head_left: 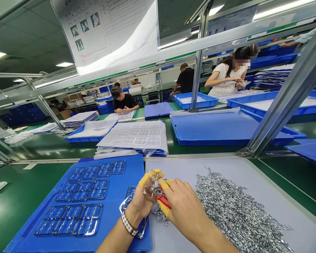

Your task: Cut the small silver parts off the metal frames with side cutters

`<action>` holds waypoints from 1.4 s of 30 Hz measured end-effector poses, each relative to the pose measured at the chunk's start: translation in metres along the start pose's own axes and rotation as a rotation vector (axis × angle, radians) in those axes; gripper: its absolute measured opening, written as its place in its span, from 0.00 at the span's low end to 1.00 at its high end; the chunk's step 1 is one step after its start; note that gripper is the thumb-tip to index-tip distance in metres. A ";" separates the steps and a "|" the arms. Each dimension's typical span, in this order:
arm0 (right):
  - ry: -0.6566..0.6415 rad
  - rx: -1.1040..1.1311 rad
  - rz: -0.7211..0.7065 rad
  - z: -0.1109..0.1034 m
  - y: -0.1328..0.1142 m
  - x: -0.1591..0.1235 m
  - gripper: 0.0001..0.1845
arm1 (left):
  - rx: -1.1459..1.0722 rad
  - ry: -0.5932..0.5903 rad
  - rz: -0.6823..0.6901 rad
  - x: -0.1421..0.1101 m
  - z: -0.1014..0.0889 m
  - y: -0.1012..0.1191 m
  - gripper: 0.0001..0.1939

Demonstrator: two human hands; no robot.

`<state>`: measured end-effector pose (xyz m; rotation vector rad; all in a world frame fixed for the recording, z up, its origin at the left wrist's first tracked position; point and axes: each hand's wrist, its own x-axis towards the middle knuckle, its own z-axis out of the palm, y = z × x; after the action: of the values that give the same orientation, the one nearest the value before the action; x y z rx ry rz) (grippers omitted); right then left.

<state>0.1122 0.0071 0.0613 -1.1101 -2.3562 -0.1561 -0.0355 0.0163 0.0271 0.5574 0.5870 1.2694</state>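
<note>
My left hand [140, 202], with yellow finger covers and a bracelet at the wrist, holds a shiny metal wire frame [159, 174] up above the work surface. My right hand [185, 203], also in yellow finger covers, grips red-handled pliers [164, 201]. The jaws are at the frame, partly hidden by my fingers. Several similar wire frames [87, 219] lie in rows on a blue board [113, 198] to the left. More frames lie partly beneath my left wrist. A small cluster of metal pieces [162, 217] sits under my hands.
A large heap of small twisted metal pieces [226, 207] covers the pale sheet [171, 167] on the right. Beyond stand a stack of sheets [137, 135] and a blue tray [213, 128]. A metal post [287, 88] rises at right. Several people work farther back.
</note>
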 end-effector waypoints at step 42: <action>-0.099 -0.105 0.103 -0.005 0.015 0.016 0.11 | 0.053 0.027 -0.092 -0.002 -0.007 -0.004 0.25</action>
<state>0.1169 0.0266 0.0722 -1.3152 -2.3942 -0.1941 -0.0379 0.0141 0.0200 0.5514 0.6628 1.1784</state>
